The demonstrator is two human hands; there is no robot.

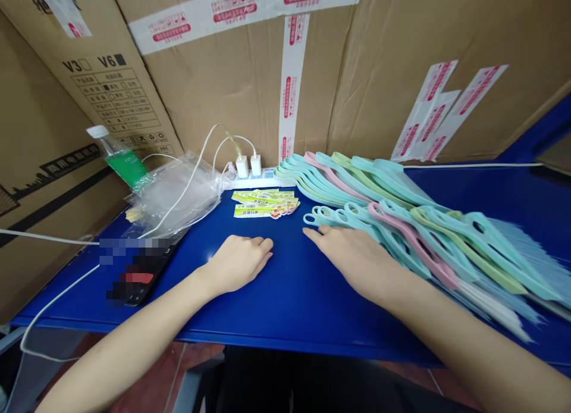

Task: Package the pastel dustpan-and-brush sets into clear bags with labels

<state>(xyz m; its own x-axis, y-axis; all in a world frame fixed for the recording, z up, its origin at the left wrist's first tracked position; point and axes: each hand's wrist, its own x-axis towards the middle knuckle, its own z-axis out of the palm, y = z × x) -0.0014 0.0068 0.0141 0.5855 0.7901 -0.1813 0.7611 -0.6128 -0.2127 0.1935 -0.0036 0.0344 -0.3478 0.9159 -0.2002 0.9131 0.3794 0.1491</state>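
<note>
My left hand (241, 261) rests on the blue table (285, 306) with its fingers curled together; nothing shows in it. Fingers slightly spread, my right hand (350, 255) lies beside the looped handle ends of several small brushes (464, 246) in light blue, pink and green. Behind them is a row of curved pastel plastic pieces (357, 178). Between and beyond my hands lies a small pile of yellow-green printed labels (263, 205).
A white power strip (270, 176) with two plugged-in chargers stands against large cardboard boxes (250, 85). Clear plastic bags (182, 190), a green-labelled bottle (125, 163), a dark, partly blurred object (149, 276) and loose white cables are at the left.
</note>
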